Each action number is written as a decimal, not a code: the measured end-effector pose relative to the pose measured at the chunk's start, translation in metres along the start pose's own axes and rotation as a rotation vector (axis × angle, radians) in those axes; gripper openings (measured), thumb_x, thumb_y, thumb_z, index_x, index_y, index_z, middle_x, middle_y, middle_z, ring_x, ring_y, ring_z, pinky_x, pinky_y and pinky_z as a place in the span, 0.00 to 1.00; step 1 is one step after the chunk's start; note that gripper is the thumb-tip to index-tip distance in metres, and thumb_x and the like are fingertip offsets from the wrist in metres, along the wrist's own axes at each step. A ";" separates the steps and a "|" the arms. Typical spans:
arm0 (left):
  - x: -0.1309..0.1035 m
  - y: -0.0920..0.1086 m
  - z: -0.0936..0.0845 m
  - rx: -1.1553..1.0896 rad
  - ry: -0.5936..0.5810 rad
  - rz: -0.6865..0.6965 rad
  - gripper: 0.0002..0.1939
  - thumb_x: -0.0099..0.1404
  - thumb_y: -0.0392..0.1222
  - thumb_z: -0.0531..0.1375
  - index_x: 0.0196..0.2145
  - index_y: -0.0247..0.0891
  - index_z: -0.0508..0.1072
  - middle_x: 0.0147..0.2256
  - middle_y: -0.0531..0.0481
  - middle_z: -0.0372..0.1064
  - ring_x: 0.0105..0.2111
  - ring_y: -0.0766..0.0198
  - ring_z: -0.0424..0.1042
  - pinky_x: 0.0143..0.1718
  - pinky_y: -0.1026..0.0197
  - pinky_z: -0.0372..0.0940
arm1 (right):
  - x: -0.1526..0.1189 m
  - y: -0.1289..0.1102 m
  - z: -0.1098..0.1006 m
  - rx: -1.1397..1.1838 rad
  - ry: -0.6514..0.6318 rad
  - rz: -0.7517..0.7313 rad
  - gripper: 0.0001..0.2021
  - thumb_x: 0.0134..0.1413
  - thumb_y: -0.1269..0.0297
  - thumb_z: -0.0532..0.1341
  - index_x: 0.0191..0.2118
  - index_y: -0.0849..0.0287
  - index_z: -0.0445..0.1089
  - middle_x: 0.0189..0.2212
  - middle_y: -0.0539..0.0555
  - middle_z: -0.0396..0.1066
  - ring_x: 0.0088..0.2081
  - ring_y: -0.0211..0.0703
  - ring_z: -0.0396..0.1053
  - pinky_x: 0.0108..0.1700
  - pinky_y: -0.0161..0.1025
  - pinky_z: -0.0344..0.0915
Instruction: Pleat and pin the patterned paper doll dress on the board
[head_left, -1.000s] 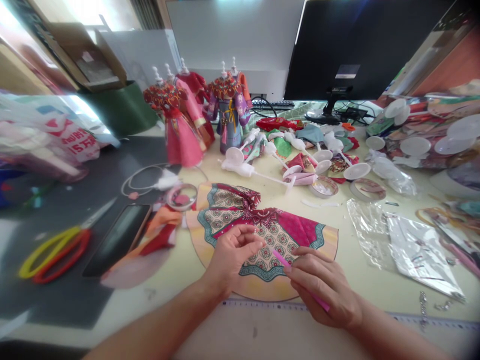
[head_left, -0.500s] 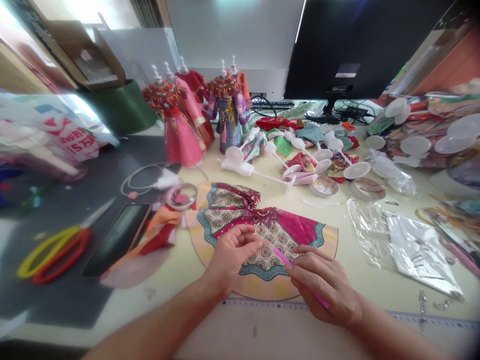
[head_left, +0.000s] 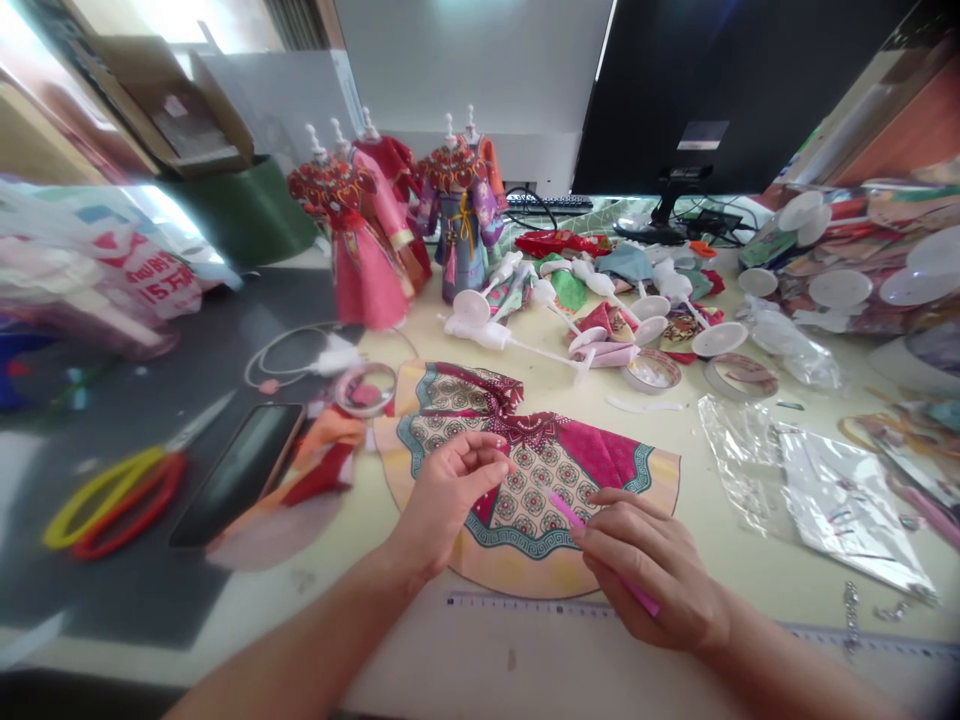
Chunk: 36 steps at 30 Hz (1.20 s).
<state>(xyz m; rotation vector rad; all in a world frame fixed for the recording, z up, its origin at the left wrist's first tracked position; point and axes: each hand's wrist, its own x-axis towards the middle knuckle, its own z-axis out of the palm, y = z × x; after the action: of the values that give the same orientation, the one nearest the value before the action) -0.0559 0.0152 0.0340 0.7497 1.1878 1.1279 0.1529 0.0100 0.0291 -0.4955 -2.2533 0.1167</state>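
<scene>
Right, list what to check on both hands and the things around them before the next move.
1. Right hand gripping the pink tool: ok.
2. Visible pink end apart from the left hand: ok, a gap shows.
3. Left hand holding something small: cannot tell.
4. Patterned fabric lying fully flat: not ok, it is bunched at its upper middle.
5. Scissors away from both hands: ok, off at the left.
</scene>
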 end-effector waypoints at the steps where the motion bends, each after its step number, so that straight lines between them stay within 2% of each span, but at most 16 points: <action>1: 0.000 0.000 0.000 0.003 -0.010 -0.005 0.11 0.53 0.37 0.64 0.36 0.36 0.71 0.30 0.51 0.71 0.33 0.68 0.70 0.36 0.67 0.61 | 0.000 0.000 0.000 -0.003 -0.003 0.002 0.11 0.51 0.79 0.54 0.41 0.65 0.65 0.25 0.52 0.66 0.28 0.36 0.66 0.39 0.43 0.70; 8: -0.001 -0.001 0.000 -0.032 -0.094 -0.035 0.09 0.56 0.34 0.60 0.37 0.36 0.69 0.30 0.51 0.69 0.29 0.70 0.65 0.33 0.68 0.58 | -0.001 0.000 0.002 0.008 -0.030 0.003 0.12 0.52 0.79 0.54 0.42 0.64 0.65 0.25 0.52 0.67 0.28 0.36 0.65 0.39 0.42 0.69; 16: -0.002 0.000 0.001 -0.069 -0.147 -0.053 0.09 0.55 0.33 0.59 0.36 0.36 0.69 0.28 0.52 0.66 0.27 0.69 0.63 0.32 0.67 0.58 | -0.001 0.000 0.001 0.011 -0.031 -0.016 0.12 0.51 0.78 0.53 0.42 0.64 0.64 0.26 0.52 0.67 0.28 0.36 0.65 0.39 0.42 0.69; 21: -0.003 0.002 0.002 0.146 -0.136 0.034 0.08 0.56 0.35 0.59 0.36 0.37 0.69 0.30 0.51 0.67 0.32 0.66 0.66 0.35 0.65 0.60 | 0.000 -0.001 0.002 0.028 -0.078 -0.051 0.11 0.51 0.78 0.52 0.41 0.63 0.64 0.24 0.51 0.66 0.26 0.37 0.63 0.38 0.43 0.68; 28: -0.008 -0.001 0.004 0.515 -0.282 0.128 0.09 0.58 0.38 0.57 0.38 0.39 0.71 0.30 0.50 0.69 0.31 0.63 0.67 0.34 0.62 0.62 | -0.001 -0.004 0.007 0.057 -0.254 -0.110 0.10 0.46 0.79 0.51 0.36 0.65 0.64 0.19 0.50 0.62 0.22 0.37 0.56 0.35 0.42 0.66; 36: -0.008 -0.002 0.001 0.748 -0.278 0.196 0.12 0.59 0.38 0.55 0.41 0.40 0.72 0.30 0.49 0.72 0.30 0.62 0.69 0.32 0.62 0.63 | -0.002 -0.004 0.010 0.069 -0.296 -0.129 0.11 0.46 0.79 0.51 0.37 0.65 0.65 0.20 0.51 0.61 0.23 0.37 0.53 0.34 0.42 0.64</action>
<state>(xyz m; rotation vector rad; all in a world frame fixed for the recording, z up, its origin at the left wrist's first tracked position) -0.0539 0.0067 0.0352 1.5666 1.3144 0.6774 0.1457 0.0066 0.0222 -0.3110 -2.5536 0.2123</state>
